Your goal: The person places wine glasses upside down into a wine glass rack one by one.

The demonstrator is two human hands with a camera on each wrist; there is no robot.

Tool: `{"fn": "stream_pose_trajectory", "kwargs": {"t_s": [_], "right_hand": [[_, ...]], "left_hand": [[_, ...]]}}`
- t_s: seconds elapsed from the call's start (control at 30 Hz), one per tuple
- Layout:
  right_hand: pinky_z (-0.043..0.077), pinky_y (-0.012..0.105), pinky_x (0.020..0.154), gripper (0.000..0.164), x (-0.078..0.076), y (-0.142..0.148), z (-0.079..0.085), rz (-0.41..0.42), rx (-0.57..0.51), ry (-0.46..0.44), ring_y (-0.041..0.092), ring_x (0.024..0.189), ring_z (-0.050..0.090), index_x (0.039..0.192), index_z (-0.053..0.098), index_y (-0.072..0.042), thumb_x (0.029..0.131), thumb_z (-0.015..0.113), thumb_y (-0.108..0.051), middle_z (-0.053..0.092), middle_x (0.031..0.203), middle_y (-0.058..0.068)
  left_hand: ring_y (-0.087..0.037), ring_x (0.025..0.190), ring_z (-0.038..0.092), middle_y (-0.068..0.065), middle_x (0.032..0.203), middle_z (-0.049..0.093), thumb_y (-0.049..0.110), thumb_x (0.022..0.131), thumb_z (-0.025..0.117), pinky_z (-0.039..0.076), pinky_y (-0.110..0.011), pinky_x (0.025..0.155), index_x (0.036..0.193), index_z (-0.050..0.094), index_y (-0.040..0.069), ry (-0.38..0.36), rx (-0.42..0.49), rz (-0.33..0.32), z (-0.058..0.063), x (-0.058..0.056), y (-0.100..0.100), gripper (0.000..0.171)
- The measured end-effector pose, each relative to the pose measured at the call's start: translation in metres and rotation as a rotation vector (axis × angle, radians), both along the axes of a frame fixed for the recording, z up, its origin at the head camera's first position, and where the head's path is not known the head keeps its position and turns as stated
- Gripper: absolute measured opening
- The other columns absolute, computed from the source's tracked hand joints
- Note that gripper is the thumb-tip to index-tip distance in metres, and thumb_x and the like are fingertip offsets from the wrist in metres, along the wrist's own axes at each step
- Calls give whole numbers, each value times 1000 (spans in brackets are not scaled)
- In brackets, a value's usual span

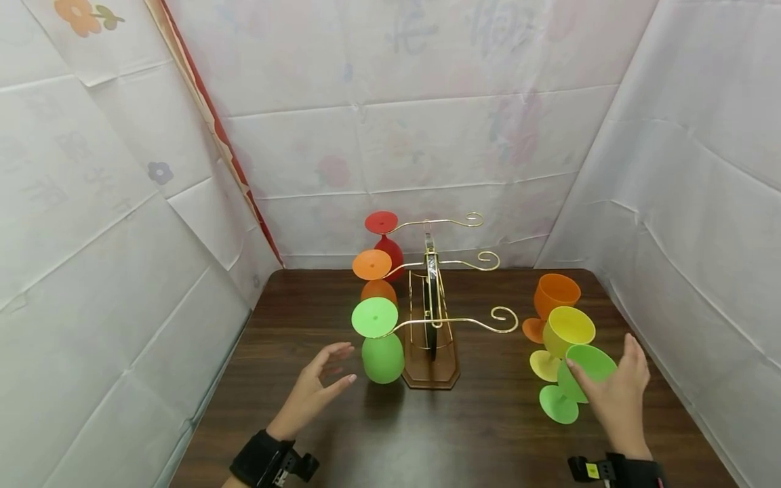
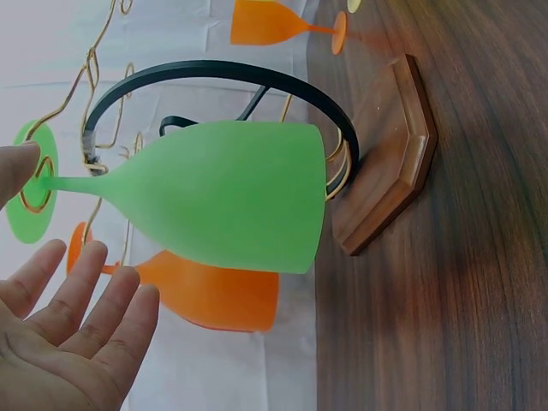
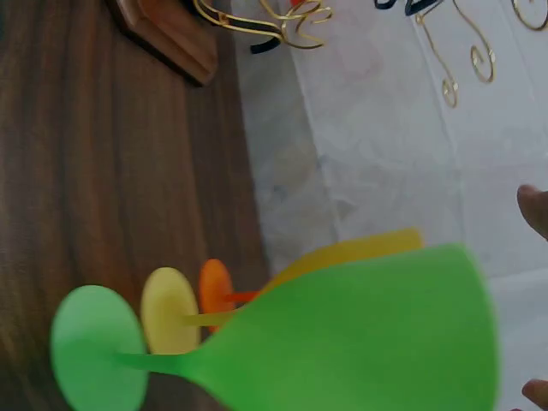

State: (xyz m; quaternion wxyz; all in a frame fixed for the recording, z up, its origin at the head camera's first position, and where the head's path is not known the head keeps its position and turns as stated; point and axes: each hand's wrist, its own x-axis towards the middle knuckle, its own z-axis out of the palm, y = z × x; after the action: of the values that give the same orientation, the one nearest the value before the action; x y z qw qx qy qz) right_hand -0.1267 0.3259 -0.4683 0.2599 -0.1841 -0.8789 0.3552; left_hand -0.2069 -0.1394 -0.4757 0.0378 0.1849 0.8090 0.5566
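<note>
Standing green goblet (image 1: 592, 359) upright at right of desk (image 1: 482, 434), near end of row before yellow goblet (image 1: 569, 327), orange goblet (image 1: 556, 293). Right grip (image 1: 621, 396) spread wide beside it, cannot tell contact. Left grip (image 1: 308, 393), fingers apart, nothing held, near hanging green goblet (image 1: 383, 359), left side of rack (image 1: 430, 376).

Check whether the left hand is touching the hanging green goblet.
Apart. The head view shows a narrow strip of dark tabletop between the left hand and the hanging green goblet.
</note>
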Motion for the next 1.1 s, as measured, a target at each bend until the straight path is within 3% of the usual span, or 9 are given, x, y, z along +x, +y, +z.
{"fn": "stream_pose_trajectory", "kwargs": {"t_s": [0.17,0.27,0.37,0.53,0.77,0.93,1.1], "right_hand": [[11,68,105,118,0,8,-15,-11,-224,-105,48,139,0,149,-15,-8,78,77,-27,-3,154,27],[11,64,107,121,-2,10,-23,-8,-305,-94,46,140,3,149,-19,-14,77,78,-24,-1,154,25],[17,61,108,122,-3,10,-29,-11,-349,-64,44,137,15,149,-17,-18,75,79,-20,7,154,24],[28,58,101,120,-4,10,-32,-19,-345,-49,42,127,30,151,-11,-14,73,81,-17,21,149,25],[29,56,100,118,1,8,-26,-58,-349,-75,38,127,31,152,-6,-15,73,81,-21,24,150,20],[32,56,96,117,8,-1,-12,-9,-307,-91,39,125,33,152,-5,-16,73,82,-23,25,150,20],[36,25,83,115,17,-18,7,80,-205,-93,32,115,40,152,0,-14,73,82,-21,32,145,20]], "left_hand": [[-27,123,49,-9,134,52,23,85,70,43,-50,97,131,48,21,32,20,-16,-4,-2,0,51],[-26,121,50,-8,133,53,24,84,71,43,-49,96,130,48,22,27,21,-10,-6,-2,1,51],[-26,121,50,-6,132,53,22,84,71,43,-49,96,130,48,21,19,22,-4,-7,-1,3,51],[-25,121,51,-4,132,53,17,84,71,44,-48,96,130,48,20,20,25,5,-8,2,4,51],[-25,122,50,-5,132,53,17,85,70,41,-53,96,131,48,21,26,37,-10,-7,3,3,51],[-26,122,49,-5,132,53,20,85,70,43,-48,97,131,48,21,45,32,-16,-4,5,3,51],[-26,122,49,-6,133,53,23,85,70,43,-45,97,131,48,18,42,35,-32,2,10,6,52]]}}
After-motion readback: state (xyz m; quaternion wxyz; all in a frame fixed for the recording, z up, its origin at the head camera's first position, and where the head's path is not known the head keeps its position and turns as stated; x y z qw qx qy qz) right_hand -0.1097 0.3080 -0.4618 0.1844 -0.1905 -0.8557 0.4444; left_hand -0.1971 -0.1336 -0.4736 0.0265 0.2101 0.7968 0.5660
